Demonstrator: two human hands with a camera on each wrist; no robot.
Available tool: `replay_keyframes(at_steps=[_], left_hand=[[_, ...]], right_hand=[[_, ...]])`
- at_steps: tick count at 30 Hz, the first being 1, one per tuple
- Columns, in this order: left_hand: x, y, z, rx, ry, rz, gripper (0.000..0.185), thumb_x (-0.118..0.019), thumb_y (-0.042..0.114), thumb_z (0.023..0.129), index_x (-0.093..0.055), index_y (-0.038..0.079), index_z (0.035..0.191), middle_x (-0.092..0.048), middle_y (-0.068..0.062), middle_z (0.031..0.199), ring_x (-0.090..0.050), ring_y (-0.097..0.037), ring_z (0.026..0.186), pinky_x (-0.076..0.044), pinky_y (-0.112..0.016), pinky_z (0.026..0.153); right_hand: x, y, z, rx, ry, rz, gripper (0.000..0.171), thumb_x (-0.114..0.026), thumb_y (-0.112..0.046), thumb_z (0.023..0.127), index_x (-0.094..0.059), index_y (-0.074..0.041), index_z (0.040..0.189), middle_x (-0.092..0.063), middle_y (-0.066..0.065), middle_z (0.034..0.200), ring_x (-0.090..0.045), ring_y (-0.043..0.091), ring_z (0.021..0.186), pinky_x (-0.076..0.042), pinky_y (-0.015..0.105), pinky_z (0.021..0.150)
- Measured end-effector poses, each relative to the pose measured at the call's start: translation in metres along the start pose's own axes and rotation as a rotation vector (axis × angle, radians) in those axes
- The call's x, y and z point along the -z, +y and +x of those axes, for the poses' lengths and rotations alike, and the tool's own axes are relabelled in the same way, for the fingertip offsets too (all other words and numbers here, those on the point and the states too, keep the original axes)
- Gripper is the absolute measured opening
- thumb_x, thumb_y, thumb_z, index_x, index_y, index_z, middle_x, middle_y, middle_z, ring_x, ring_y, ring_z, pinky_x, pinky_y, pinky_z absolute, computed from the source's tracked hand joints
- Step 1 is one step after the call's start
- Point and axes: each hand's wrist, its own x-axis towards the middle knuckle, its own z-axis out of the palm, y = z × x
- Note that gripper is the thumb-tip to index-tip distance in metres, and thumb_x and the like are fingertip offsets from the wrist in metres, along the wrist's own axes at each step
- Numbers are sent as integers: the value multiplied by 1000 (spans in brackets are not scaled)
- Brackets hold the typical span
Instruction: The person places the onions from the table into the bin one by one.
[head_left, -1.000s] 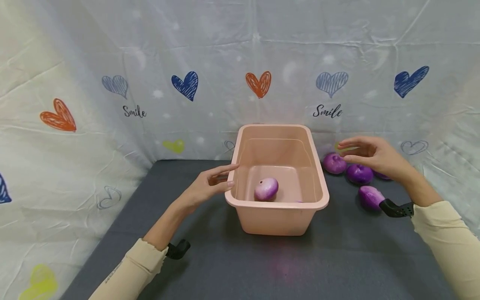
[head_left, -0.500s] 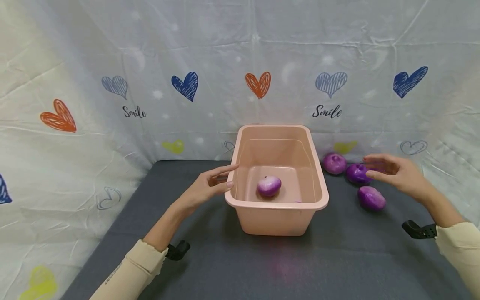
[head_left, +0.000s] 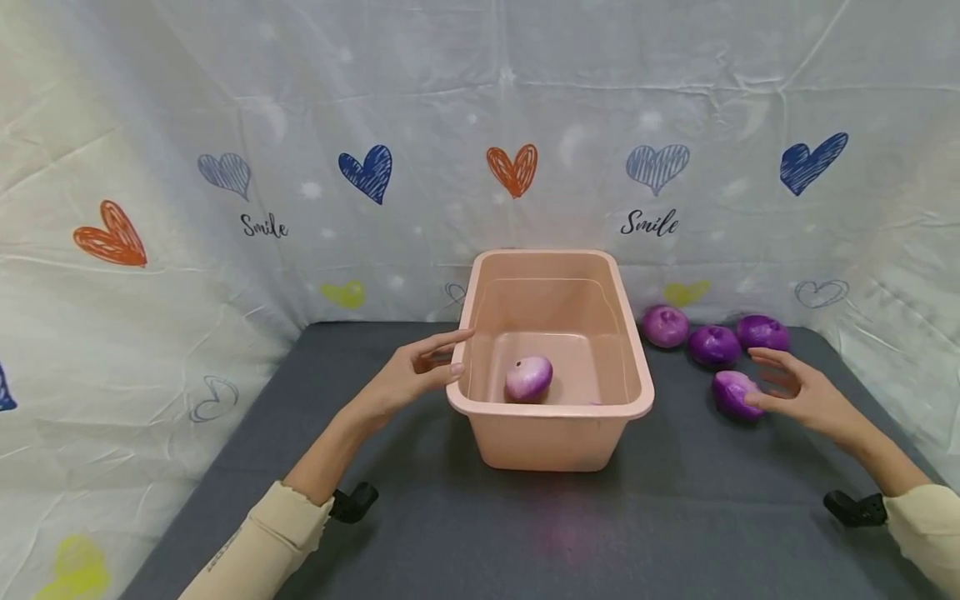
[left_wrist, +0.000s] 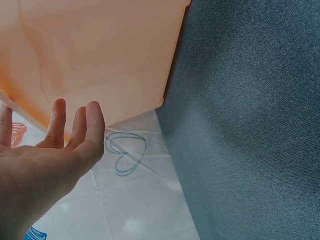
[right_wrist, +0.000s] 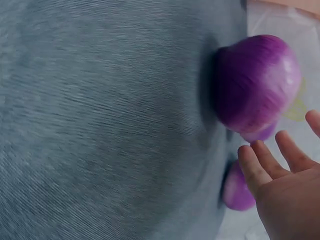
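Note:
A peach plastic tub stands mid-table with a red onion inside; a sliver of purple shows low behind its front rim. My left hand rests at the tub's left rim, fingers loosely extended; in the left wrist view, several fingers spread beside the outer wall. To the right of the tub, my right hand reaches beside the nearest loose red onion. In the right wrist view, its fingers are spread, with a gap to that onion. Its palm holds nothing.
Behind the nearest loose onion lie three more red onions: one beside the tub, a middle one and a right one. A heart-printed white sheet hangs behind the dark cloth-covered table.
My right hand has moved right and down, from above the back onions to the nearest one. The onion in the tub has rocked slightly. My left hand stays at the rim.

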Motion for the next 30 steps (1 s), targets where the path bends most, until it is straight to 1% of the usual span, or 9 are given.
replay_keyframes(at_steps=[1, 3, 6, 8, 12, 14, 16, 19, 30], left_hand=[[0, 0, 0, 2, 1, 0, 55, -68, 27, 100, -51, 26, 152, -46, -4, 152, -49, -32, 133, -43, -55, 102], [0, 0, -1, 6, 3, -3, 55, -69, 27, 99, -52, 27, 152, -47, -4, 151, -48, -32, 133, -43, -55, 102], [0, 0, -1, 6, 0, -7, 55, -68, 27, 100, -51, 25, 152, -47, -5, 151, -49, -30, 133, -43, -55, 102], [-1, 0, -1, 6, -3, -9, 56, -68, 27, 100, -50, 25, 153, -46, -6, 152, -49, -29, 133, -43, -54, 102], [0, 0, -1, 4, -7, -5, 56, -67, 27, 101, -49, 24, 154, -46, -5, 152, -49, -28, 133, -43, -54, 102], [0, 0, 0, 7, -2, -3, 56, -67, 27, 100, -49, 24, 154, -46, -4, 152, -49, -29, 133, -43, -55, 101], [0, 0, 0, 10, 2, -2, 56, -68, 28, 100, -50, 24, 153, -47, -4, 151, -49, -29, 133, -43, -55, 101], [0, 1, -1, 12, 3, -3, 56, -68, 28, 100, -50, 24, 153, -47, -5, 151, -50, -29, 132, -43, -55, 101], [0, 0, 0, 14, 1, 4, 57, -68, 28, 100, -49, 24, 154, -47, -4, 151, -51, -28, 131, -45, -54, 100]], right_hand=[[-2, 1, 0, -2, -4, 5, 74, -73, -7, 95, -29, 6, 154, -31, 31, 153, -37, 57, 130, -42, 8, 85], [-6, 2, 1, -8, -15, 13, 75, -74, -7, 94, -30, 7, 153, -32, 31, 153, -36, 58, 131, -42, 8, 84], [-9, 4, 3, -20, -31, 4, 76, -76, -10, 93, -32, 7, 153, -34, 30, 153, -38, 57, 131, -42, 9, 83], [-11, 4, 4, -26, -27, -13, 74, -77, -13, 93, -36, 6, 152, -39, 29, 151, -43, 52, 130, -43, 9, 83], [-15, 7, 5, -3, -16, -27, 67, -80, -15, 91, -47, 4, 147, -49, 23, 145, -57, 18, 122, -45, 12, 85], [-16, 8, 5, 22, -16, -21, 62, -80, -13, 91, -52, 3, 144, -53, 18, 142, -57, 3, 115, -46, 13, 85], [-17, 9, 6, 45, -24, -11, 60, -80, -13, 90, -53, 3, 142, -55, 15, 140, -57, -4, 111, -47, 15, 84], [-18, 10, 6, 60, -37, -9, 60, -80, -13, 90, -54, 3, 142, -57, 13, 138, -58, -3, 109, -48, 16, 84], [-17, 9, 7, 58, -35, -37, 60, -81, -15, 90, -56, 1, 141, -57, 16, 138, -58, -1, 109, -47, 15, 83]])
